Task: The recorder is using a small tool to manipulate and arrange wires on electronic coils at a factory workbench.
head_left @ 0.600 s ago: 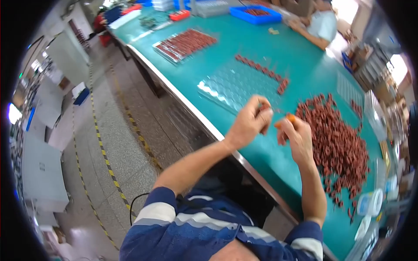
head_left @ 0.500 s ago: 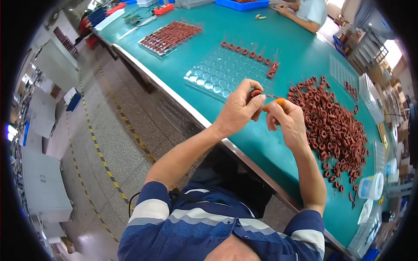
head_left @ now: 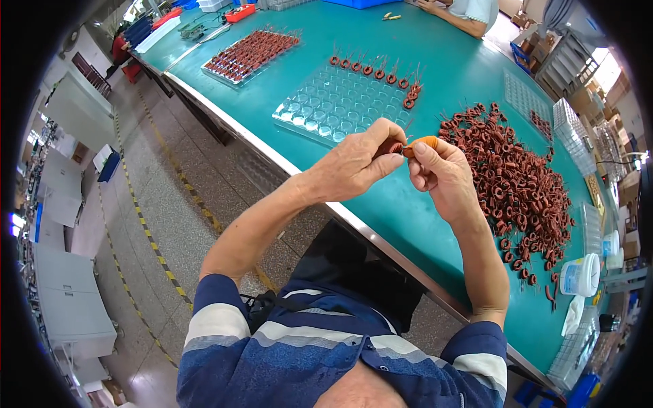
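Above the near edge of the green bench [head_left: 286, 88], the person holds a small reddish-brown wound coil [head_left: 390, 146] at chest height, clear of the surface. The left hand [head_left: 354, 162] is closed around it, thumb and fingertips pinching its rim. The right hand [head_left: 439, 173] is likewise closed, its thumb and forefinger pinching an orange-handled tool [head_left: 422, 142] whose tip meets the coil.

Judged by its size and by the loose coils alongside, the piece is light and rigid in the body, with thin wire leads that would bend easily. The sound hold is on the ring's outer edge, as now, leaving the leads free. The winding looks ribbed, so slipping seems unlikely.

Orientation: the coil is partly hidden by the fingers, and which way its leads point cannot be told. The tool's long axis runs roughly level, left to right, tip toward the left hand.

Beyond the hands, a clear moulded tray [head_left: 340, 102] lies on the bench, its far row and right end holding seated coils, leads upright. To the person's right, a large heap of loose coils [head_left: 517, 177] spreads across the surface, with a white tub [head_left: 579, 275] near its close end. A second, filled tray [head_left: 248, 54] sits farther left. Another person's forearm [head_left: 456, 17] rests at the far edge.
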The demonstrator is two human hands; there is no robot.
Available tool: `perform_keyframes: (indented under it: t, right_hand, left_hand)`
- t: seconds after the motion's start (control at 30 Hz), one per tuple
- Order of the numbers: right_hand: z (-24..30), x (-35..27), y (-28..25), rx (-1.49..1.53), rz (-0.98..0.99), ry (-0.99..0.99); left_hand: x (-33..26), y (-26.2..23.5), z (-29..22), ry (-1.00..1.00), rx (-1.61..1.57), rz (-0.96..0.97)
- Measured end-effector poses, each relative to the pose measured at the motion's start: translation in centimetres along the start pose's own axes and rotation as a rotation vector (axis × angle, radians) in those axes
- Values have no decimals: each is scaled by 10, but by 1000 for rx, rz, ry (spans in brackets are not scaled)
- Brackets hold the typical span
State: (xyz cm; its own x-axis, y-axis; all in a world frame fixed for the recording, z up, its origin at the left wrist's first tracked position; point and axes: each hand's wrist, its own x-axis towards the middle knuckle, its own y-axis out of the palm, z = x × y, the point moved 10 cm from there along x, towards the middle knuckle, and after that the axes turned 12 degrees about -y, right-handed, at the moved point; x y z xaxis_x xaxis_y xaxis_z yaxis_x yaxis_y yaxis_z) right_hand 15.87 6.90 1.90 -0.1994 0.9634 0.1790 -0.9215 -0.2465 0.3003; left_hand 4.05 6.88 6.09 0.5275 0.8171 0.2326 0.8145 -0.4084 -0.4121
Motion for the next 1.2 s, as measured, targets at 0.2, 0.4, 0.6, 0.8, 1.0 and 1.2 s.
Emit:
perform_keyframes:
  t: [0.2, 0.4, 0.6, 0.8, 1.0, 1.2]
  right_hand:
    - [-4, 0, 1, 50, 57, 65]
    - [-1, 2, -6, -154, 65, 56]
    - [-4, 5, -15, -402, 39, 42]
    - [45, -13, 3, -829, -166, -477]
    - [25, -1, -13, -354, -149, -286]
    - [52, -14, 9, -709, -100, -581]
  left_hand:
    - [-2, 10, -23, 102, 328, 181]
    - [-14, 29, -41, 441, 933, 59]
    - [-19, 35, -37, 530, 1039, 16]
    - [-3, 14, -8, 157, 442, -99]
    - [-4, 17, 17, 1, -228, -160]
    - [3, 28, 25, -40, -179, -128]
